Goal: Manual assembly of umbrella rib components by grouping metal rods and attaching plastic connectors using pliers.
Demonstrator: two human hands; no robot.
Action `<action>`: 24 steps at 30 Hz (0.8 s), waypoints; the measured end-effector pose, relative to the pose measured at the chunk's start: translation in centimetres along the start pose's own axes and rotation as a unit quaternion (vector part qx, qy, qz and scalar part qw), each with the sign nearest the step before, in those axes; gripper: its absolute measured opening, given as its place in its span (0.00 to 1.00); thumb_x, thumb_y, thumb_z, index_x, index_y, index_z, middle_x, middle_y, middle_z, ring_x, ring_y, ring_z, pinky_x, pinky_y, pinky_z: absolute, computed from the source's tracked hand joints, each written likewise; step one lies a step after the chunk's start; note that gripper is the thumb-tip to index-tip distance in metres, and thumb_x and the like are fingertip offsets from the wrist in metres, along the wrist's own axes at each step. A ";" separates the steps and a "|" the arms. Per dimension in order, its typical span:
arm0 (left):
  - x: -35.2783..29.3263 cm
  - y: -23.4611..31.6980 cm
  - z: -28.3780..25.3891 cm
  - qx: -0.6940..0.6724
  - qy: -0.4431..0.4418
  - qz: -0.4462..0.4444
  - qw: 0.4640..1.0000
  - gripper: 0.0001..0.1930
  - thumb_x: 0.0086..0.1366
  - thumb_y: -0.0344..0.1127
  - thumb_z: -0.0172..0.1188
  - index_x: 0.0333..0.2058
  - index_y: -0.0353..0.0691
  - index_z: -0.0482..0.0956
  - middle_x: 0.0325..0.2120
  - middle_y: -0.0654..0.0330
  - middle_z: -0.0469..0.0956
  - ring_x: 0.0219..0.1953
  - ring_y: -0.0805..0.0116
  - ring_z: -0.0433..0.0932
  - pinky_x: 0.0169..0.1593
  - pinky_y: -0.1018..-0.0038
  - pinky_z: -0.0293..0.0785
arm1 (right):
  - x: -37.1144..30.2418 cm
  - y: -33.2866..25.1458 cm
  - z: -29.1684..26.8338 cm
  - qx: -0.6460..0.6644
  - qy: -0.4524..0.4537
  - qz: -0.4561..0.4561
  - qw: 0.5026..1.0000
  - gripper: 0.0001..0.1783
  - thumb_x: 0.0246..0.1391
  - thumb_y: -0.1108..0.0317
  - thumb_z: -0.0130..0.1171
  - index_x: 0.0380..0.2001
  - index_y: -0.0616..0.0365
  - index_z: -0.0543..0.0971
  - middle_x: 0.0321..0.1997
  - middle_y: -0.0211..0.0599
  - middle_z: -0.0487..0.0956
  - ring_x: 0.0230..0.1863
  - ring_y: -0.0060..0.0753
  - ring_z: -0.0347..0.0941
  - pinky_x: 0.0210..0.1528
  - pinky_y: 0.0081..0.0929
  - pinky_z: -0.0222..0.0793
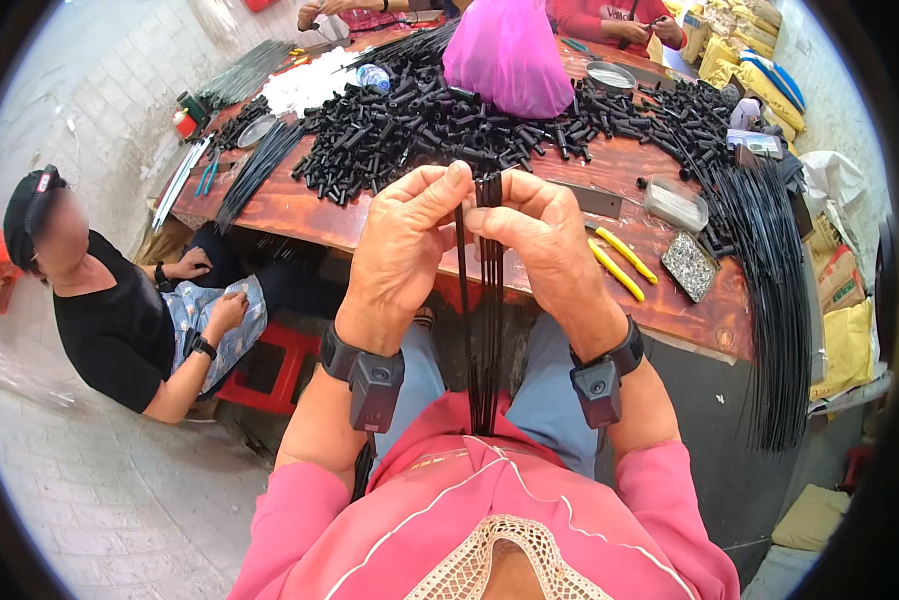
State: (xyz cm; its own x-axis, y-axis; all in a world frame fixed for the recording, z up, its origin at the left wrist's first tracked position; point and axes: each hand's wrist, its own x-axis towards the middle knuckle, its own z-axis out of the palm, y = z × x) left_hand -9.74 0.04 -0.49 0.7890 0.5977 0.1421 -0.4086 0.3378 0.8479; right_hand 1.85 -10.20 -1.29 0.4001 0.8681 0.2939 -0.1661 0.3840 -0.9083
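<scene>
My right hand [553, 240] is closed round the top of a bundle of thin black strips [489, 310], with its thumb laid across them. The strips hang down between my knees toward my lap. My left hand [398, 240] pinches thumb against fingers right beside the bundle's top. One black strip [463, 265] hangs apart from the others just under those fingertips, and the left hand appears to hold it. Both hands are raised in front of the table's near edge. The tips of the left fingers are partly hidden.
A wooden table [705, 325] carries a heap of black tubes [390, 130], a pink plastic bag [510, 60], yellow-handled pliers [620, 265] and a tray of small metal parts [690, 266]. Long black strips [770, 300] overhang its right edge. A person [120, 310] sits at left; others work across the table.
</scene>
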 end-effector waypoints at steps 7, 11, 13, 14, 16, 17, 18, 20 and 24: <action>-0.4 0.4 0.6 -0.003 0.009 -0.024 1.000 0.08 0.66 0.36 0.61 0.37 0.37 0.80 0.32 0.65 0.79 0.35 0.76 0.75 0.40 0.74 0.73 | 1.2 -0.7 -1.3 -0.010 -0.078 0.038 0.996 0.15 0.57 0.64 0.64 0.20 0.59 0.78 0.22 0.23 0.76 0.23 0.11 0.68 0.26 0.16 0.65; -0.3 -0.4 0.9 -0.044 0.059 0.049 0.996 0.04 0.63 0.29 0.63 0.35 0.35 0.81 0.30 0.65 0.79 0.31 0.78 0.75 0.35 0.78 0.72 | 0.6 -0.5 -0.9 -0.153 -0.030 -0.062 0.986 0.18 0.55 0.68 0.65 0.14 0.60 0.75 0.16 0.20 0.69 0.21 0.09 0.60 0.20 0.20 0.55; -0.4 -1.1 0.9 -0.026 0.076 0.080 0.994 0.04 0.63 0.27 0.61 0.36 0.34 0.80 0.32 0.63 0.80 0.34 0.75 0.76 0.39 0.77 0.73 | 0.1 -0.4 0.4 -0.175 0.023 -0.077 0.981 0.18 0.54 0.69 0.65 0.13 0.61 0.73 0.15 0.19 0.67 0.21 0.09 0.58 0.18 0.21 0.52; -0.5 -1.5 1.0 -0.006 0.090 0.114 0.989 0.04 0.64 0.25 0.60 0.37 0.32 0.80 0.34 0.60 0.80 0.36 0.73 0.78 0.43 0.77 0.74 | 0.0 -0.3 0.9 -0.197 0.076 -0.095 0.973 0.19 0.52 0.70 0.65 0.12 0.62 0.71 0.14 0.19 0.64 0.20 0.09 0.55 0.17 0.23 0.50; -0.4 -2.0 2.2 -0.004 0.131 0.127 0.983 0.03 0.64 0.24 0.59 0.35 0.31 0.80 0.33 0.60 0.80 0.35 0.74 0.78 0.42 0.79 0.74 | 0.1 0.2 0.8 -0.227 0.100 -0.104 0.963 0.20 0.52 0.71 0.65 0.12 0.63 0.70 0.12 0.20 0.63 0.19 0.09 0.55 0.17 0.22 0.50; -0.2 -2.2 2.5 -0.008 0.154 0.139 0.978 0.03 0.62 0.25 0.62 0.34 0.33 0.80 0.30 0.63 0.79 0.32 0.76 0.77 0.39 0.80 0.73 | 0.2 0.4 0.7 -0.237 0.103 -0.111 0.960 0.20 0.52 0.71 0.65 0.12 0.62 0.70 0.13 0.19 0.64 0.19 0.09 0.55 0.17 0.21 0.50; -0.2 -2.2 2.6 -0.012 0.179 0.153 0.972 0.03 0.60 0.25 0.64 0.33 0.35 0.81 0.27 0.65 0.79 0.30 0.78 0.76 0.36 0.82 0.71 | 0.2 0.5 0.7 -0.245 0.104 -0.118 0.957 0.19 0.53 0.70 0.65 0.12 0.61 0.71 0.13 0.19 0.64 0.19 0.08 0.56 0.17 0.20 0.50; 0.1 -1.8 1.6 -0.055 0.140 0.106 0.983 0.03 0.61 0.25 0.64 0.33 0.35 0.80 0.28 0.65 0.79 0.31 0.78 0.76 0.36 0.82 0.71 | 0.6 0.5 0.1 -0.160 0.066 -0.071 0.982 0.19 0.54 0.70 0.64 0.12 0.60 0.71 0.14 0.18 0.66 0.20 0.08 0.57 0.17 0.19 0.51; 1.0 -2.3 0.5 -0.102 0.077 0.069 0.989 0.03 0.62 0.26 0.63 0.34 0.34 0.79 0.30 0.64 0.80 0.33 0.77 0.77 0.39 0.81 0.73 | 1.8 1.3 -1.8 -0.075 0.000 -0.013 0.997 0.19 0.55 0.70 0.64 0.13 0.57 0.72 0.16 0.17 0.69 0.21 0.06 0.59 0.19 0.16 0.53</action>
State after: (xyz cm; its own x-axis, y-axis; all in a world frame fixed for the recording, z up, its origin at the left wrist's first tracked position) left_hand -7.76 -0.56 -2.06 0.6458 0.7473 0.1564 -0.6048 0.3758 0.7021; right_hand 3.96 -8.68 -2.44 0.4033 0.8581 0.3179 -0.0187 0.3551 -0.9347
